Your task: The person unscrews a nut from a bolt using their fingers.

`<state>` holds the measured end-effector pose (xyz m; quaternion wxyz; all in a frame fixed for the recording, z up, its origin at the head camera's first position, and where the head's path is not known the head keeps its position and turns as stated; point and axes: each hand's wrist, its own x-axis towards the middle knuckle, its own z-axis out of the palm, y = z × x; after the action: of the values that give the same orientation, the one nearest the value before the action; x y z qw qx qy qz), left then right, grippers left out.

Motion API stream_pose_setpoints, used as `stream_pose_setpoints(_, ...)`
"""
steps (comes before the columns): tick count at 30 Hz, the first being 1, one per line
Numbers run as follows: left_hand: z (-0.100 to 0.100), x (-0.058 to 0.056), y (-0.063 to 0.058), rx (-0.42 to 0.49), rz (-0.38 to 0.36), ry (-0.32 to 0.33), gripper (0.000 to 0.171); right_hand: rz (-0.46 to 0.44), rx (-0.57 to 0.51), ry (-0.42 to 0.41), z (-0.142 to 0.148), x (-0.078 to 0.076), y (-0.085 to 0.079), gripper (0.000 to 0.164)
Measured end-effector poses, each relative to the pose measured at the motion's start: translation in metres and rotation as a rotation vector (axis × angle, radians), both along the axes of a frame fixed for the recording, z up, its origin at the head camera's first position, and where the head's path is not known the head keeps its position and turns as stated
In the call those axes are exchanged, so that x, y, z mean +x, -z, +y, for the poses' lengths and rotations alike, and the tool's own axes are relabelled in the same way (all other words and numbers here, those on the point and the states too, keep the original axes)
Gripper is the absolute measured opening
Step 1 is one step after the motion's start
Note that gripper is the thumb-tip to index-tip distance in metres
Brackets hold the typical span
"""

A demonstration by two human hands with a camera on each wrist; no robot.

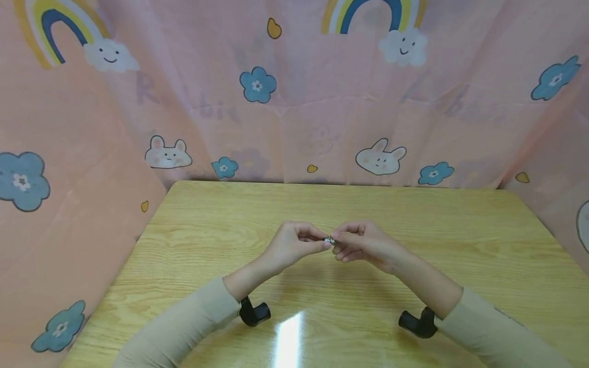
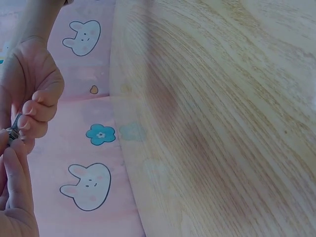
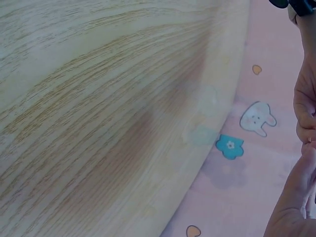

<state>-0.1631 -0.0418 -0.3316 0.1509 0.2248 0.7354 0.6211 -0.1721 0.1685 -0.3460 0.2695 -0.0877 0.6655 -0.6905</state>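
Observation:
A small silvery metal piece (image 1: 329, 240) is held between the two hands, above the middle of the table. My left hand (image 1: 294, 243) pinches its left end between thumb and fingertips. From the other side, my right hand (image 1: 365, 244) pinches it with thumb and forefinger, the other fingers curled beneath. In the left wrist view the metal piece (image 2: 13, 132) shows a dark ridged, stem-like part, but its exact kind is too small to tell. Fingers hide most of it, and in the right wrist view both hands are cut off by the frame's edge.
A wood-grain table (image 1: 207, 220) lies beneath both hands. Pink cloth (image 1: 294, 128) printed with rabbits, flowers and rainbows hangs behind and beside it. Black curved wrist mounts (image 1: 254, 313) stick out from both sleeves. Light glares off the table's front.

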Motion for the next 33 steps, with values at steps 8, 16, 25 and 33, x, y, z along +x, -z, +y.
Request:
stream_pose_setpoints(8, -0.0011, 0.0014, -0.0006, -0.006, -0.007, 0.000, 0.016, 0.070, 0.022, -0.014, 0.0026, 0.0000, 0.0022, 0.016)
stream_pose_setpoints(16, -0.0005, 0.0023, -0.0004, -0.003, 0.001, -0.007, 0.016, 0.019, 0.007, 0.013, 0.0002, -0.0002, 0.0018, 0.014)
stream_pose_setpoints(25, -0.0005, 0.0020, 0.0003, 0.007, 0.016, 0.003, 0.016, 0.101, 0.026, -0.008, 0.0035, -0.0007, 0.0051, 0.015)
stream_pose_setpoints(33, -0.0001, 0.0022, -0.0010, 0.005, 0.021, 0.001, 0.016, 0.026, 0.017, 0.019, 0.0000, -0.0011, 0.0027, 0.015)
